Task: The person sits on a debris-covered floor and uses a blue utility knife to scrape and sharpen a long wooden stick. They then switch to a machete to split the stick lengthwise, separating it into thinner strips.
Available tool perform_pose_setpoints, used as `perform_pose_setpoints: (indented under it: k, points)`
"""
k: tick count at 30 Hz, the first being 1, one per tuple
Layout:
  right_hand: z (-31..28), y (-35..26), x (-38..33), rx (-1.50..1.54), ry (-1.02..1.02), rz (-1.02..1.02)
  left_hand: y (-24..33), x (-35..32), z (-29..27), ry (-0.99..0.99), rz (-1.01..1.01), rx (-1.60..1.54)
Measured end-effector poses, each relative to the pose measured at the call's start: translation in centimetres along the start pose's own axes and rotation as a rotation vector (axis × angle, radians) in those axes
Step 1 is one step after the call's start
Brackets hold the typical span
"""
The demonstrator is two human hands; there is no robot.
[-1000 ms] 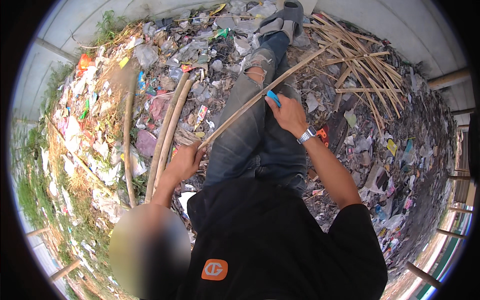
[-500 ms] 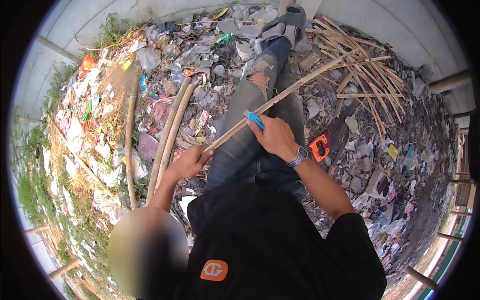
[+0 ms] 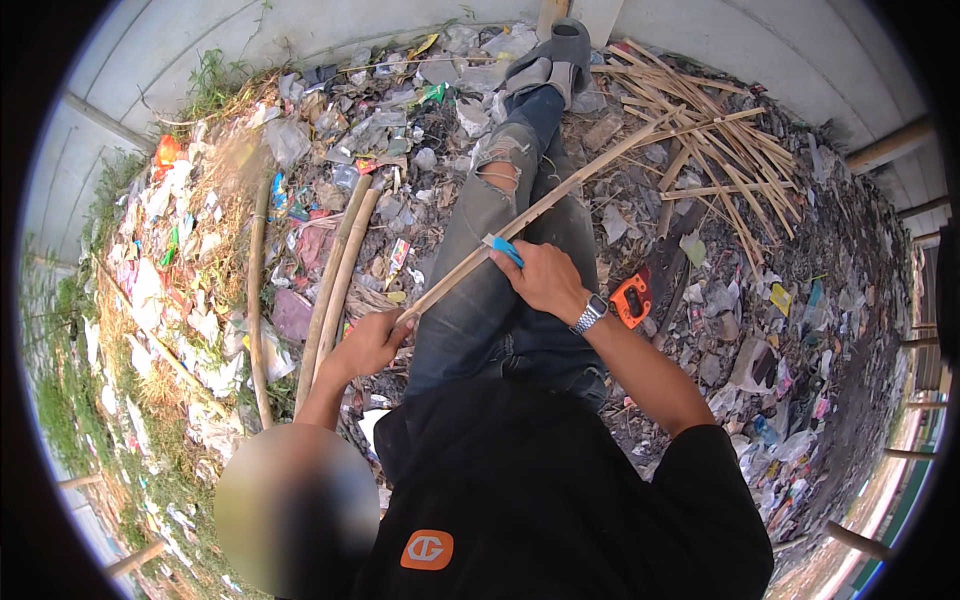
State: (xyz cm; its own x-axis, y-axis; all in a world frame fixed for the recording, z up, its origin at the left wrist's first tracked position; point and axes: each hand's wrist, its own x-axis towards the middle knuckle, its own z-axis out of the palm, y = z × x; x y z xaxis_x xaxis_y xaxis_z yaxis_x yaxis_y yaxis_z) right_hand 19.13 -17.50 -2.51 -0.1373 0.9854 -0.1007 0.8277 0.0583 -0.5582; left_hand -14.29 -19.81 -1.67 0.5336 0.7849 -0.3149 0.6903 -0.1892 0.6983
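Observation:
A long, thin bamboo strip slants across my outstretched legs, from lower left to upper right. My left hand is closed round its near end, thumb on top. My right hand, with a watch at the wrist, grips a light-blue utility knife. The knife's blade lies against the strip over my thigh, and the rest of the handle is hidden in the palm. At its far end, the strip reaches over a heap of similar strips.
An orange-handled saw lies right of my legs. To the left lie round poles, two of them side by side. Plastic litter covers the ground around me. A pale panel wall stands beyond my feet.
The whole view has shifted slightly, so the scene sits a little lower and further left. Both hands keep their hold, and the blade stays at about the same stretch of the strip.

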Motion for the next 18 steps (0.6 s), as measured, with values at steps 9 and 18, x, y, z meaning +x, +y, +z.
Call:
perform_pose_setpoints:
  k: [9, 18]
  points:
    - [-1.7, 2.5, 2.7, 0.013, 0.153, 0.077, 0.5, -0.3, -0.4, -0.027, -0.055, -0.01]
    - [-9.5, 12.2, 6.5, 0.05, 0.411, 0.33, 1.1, -3.0, -2.0, -0.064, -0.069, 0.038]
